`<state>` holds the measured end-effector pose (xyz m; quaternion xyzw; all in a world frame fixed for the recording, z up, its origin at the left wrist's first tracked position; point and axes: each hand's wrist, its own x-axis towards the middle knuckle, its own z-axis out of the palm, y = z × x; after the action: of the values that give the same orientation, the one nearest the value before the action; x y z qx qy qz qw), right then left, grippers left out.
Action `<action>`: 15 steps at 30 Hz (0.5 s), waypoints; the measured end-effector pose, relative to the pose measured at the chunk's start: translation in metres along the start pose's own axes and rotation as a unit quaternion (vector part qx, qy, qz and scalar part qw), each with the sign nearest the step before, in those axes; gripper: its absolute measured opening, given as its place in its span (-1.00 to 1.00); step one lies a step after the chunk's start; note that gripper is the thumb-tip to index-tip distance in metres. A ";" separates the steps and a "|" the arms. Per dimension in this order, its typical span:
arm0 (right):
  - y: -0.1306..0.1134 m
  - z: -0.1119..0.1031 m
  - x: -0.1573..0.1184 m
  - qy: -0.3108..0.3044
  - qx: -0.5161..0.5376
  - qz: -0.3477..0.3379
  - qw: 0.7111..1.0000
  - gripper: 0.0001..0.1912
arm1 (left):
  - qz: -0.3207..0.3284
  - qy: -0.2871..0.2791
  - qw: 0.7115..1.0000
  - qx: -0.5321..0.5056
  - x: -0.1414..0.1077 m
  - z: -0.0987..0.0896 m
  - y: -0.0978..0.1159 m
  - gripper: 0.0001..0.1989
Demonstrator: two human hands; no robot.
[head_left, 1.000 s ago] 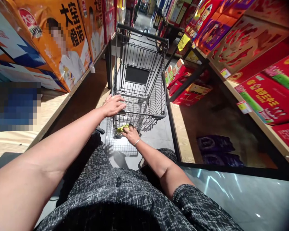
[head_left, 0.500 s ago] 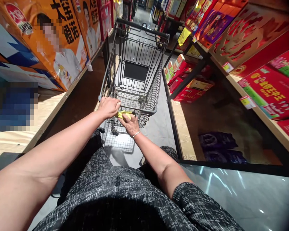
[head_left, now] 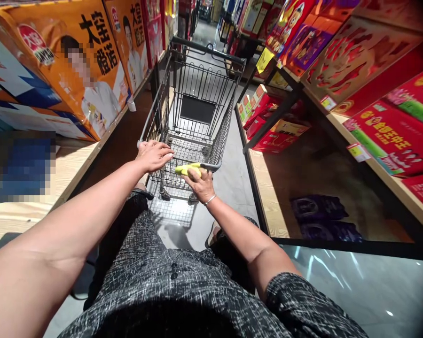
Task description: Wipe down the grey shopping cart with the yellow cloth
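Note:
My left hand (head_left: 152, 156) rests on the near left corner of a black wire shopping cart (head_left: 198, 109), its fingers stretched out over the grey rim. Held in my right hand (head_left: 201, 184) is a long yellow-green thing (head_left: 187, 169), whose kind I cannot make out. That hand is at the cart's near right side, with its fingers bent round the thing. The yellow-green thing lies along the near rim and points left. A black panel (head_left: 198, 109) hangs inside the cart at the far end.
Orange cartons (head_left: 88, 70) stand on the wooden shelf at left. On the right, red gift boxes (head_left: 384, 136) fill the upper shelf, and dark purple packs (head_left: 319, 209) lie on the lower one. The grey floor aisle (head_left: 232, 188) runs between the shelves.
My right hand has moved right and slightly down with the yellow-green thing, away from my left hand. My left hand has shifted a little left, and its fingers are straighter.

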<state>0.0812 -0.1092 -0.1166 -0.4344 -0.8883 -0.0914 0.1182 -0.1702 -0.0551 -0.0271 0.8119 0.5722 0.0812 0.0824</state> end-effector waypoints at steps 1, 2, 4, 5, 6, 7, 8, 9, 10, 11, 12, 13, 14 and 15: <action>0.005 -0.011 0.006 0.051 -0.008 0.014 0.999 -0.56 | -0.009 -0.013 1.000 0.008 0.001 -0.003 0.003 -0.53; 0.008 -0.020 0.011 0.097 -0.013 0.029 0.995 -0.56 | -0.019 -0.023 0.999 0.014 0.001 -0.005 0.007 -0.53; 0.011 -0.030 0.018 0.159 -0.017 0.054 0.986 -0.55 | -0.023 -0.030 0.999 0.017 0.002 -0.008 0.018 -0.50; 0.010 -0.030 0.019 0.167 -0.015 0.059 0.984 -0.54 | -0.009 -0.030 0.999 0.010 0.002 -0.008 0.025 -0.49; 0.008 -0.027 0.019 0.157 -0.010 0.061 0.986 -0.54 | 0.014 -0.033 0.999 -0.001 0.002 -0.008 0.031 -0.48; 0.005 -0.021 0.016 0.130 -0.004 0.060 0.990 -0.54 | 0.042 -0.039 0.998 -0.011 0.001 -0.006 0.037 -0.47; 0.002 -0.012 0.012 0.088 0.003 0.059 0.994 -0.54 | 0.069 -0.047 0.996 -0.020 0.001 -0.004 0.041 -0.47; -0.002 -0.002 0.006 0.037 0.010 0.057 0.998 -0.55 | 0.091 -0.053 0.994 -0.026 0.000 -0.002 0.045 -0.45; -0.005 0.009 -0.002 -0.019 0.017 0.054 0.998 -0.55 | 0.105 -0.056 0.992 -0.028 -0.001 0.000 0.047 -0.44; -0.008 0.020 -0.012 -0.074 0.023 0.049 0.996 -0.56 | 0.110 -0.054 0.992 -0.027 -0.001 0.002 0.048 -0.43; -0.010 0.031 -0.022 -0.128 0.028 0.042 0.990 -0.56 | 0.108 -0.051 0.993 -0.025 -0.001 0.003 0.049 -0.43; -0.012 0.040 -0.032 -0.177 0.030 0.037 0.983 -0.56 | 0.102 -0.048 0.993 -0.023 -0.002 0.005 0.049 -0.43; -0.012 0.048 -0.041 -0.218 0.031 0.036 0.975 -0.57 | 0.093 -0.047 0.994 -0.022 -0.001 0.005 0.048 -0.43; -0.013 0.053 -0.049 -0.249 0.030 0.037 0.967 -0.57 | 0.084 -0.048 0.995 -0.019 -0.001 0.005 0.048 -0.44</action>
<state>0.0934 -0.1394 -0.1817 -0.4726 -0.8752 0.0508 -0.0899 -0.1257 -0.0723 -0.0212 0.8585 0.4953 0.0595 0.1183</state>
